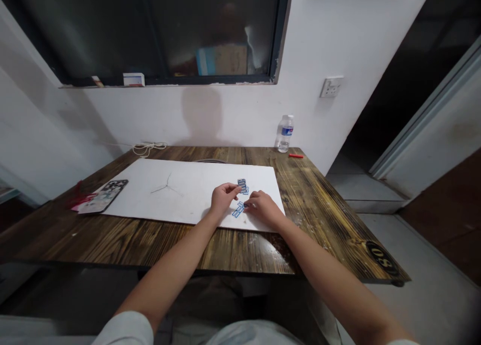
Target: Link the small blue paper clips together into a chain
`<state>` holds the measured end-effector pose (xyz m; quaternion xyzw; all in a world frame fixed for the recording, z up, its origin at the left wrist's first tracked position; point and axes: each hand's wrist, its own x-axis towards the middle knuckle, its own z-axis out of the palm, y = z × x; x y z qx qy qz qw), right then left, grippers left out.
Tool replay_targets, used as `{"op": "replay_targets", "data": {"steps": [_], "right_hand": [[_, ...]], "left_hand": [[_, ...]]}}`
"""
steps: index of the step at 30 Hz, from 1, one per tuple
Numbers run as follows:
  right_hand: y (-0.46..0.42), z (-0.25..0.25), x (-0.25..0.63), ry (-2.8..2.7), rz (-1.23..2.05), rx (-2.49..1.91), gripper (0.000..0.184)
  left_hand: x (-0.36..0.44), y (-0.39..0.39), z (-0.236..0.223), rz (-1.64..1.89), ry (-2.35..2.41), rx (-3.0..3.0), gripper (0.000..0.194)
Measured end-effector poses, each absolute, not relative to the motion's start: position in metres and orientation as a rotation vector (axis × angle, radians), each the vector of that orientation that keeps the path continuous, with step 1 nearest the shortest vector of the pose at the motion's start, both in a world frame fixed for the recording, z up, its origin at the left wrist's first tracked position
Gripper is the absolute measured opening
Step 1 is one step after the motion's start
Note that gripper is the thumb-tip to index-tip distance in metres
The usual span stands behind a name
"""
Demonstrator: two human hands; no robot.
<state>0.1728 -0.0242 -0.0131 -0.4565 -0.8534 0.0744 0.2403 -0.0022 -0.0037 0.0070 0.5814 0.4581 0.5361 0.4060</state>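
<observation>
On the right part of the white board (195,184) lie two small groups of flat rectangular pieces with blue edges. Dark pieces (241,185) sit close together in the farther group. The nearer group holds pale blue-outlined pieces (238,210) set at a slant. My left hand (224,197) is closed, thumb and index fingertips together at the edge of the farther group; what they grip is too small to make out. From the right, my right hand (263,207) pinches a small dark piece (245,205) at the upper end of the nearer group.
A wooden table (150,244) bears the board. At its left lie a patterned phone-like slab (107,197) and red-pink strands (80,199). Along the back are a white cable (148,147), a water bottle (285,134) and a red stick-like item (296,156). Thin dark strands (166,185) rest on the board.
</observation>
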Motion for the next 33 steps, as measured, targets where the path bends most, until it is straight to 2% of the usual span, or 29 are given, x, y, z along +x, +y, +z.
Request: {"op": "replay_targets", "data": {"steps": [19, 33], "right_hand": [[-0.028, -0.001, 0.167, -2.567, 0.004, -1.367, 0.019], [-0.034, 0.006, 0.164, -2.593, -0.025, -1.408, 0.023]], "left_hand": [[-0.001, -0.003, 0.006, 1.337, 1.17, 1.481, 0.03], [-0.001, -0.002, 0.004, 1.321, 1.191, 1.571, 0.027]]}}
